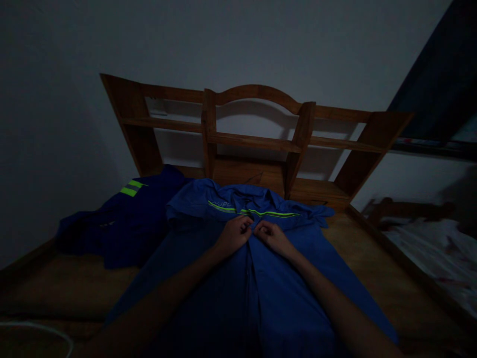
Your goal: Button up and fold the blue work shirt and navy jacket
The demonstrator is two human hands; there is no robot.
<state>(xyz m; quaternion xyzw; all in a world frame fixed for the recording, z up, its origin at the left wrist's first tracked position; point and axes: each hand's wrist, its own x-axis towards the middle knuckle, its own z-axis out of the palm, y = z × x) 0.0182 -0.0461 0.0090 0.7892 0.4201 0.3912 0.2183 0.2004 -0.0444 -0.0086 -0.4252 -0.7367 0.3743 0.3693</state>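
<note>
Blue shirt (298,298): spread on the wooden surface (357,243), collar at the far end, yellow-green stripe across the chest.
Left hand (235,234): fingers curled at the front opening; too dim to tell whether that grip holds cloth.
Right hand (274,237): grip pinched closed on the opening's edge, just beside the left hand.
Darker blue garment (130,226): crumpled, left.
Wooden shelf (257,143): far side.

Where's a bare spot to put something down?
Bare wood shows between the blue shirt and the wooden rail on the right, and below the dark-blue jacket at front left. The middle is crowded: shirt, left hand, right hand.
</note>
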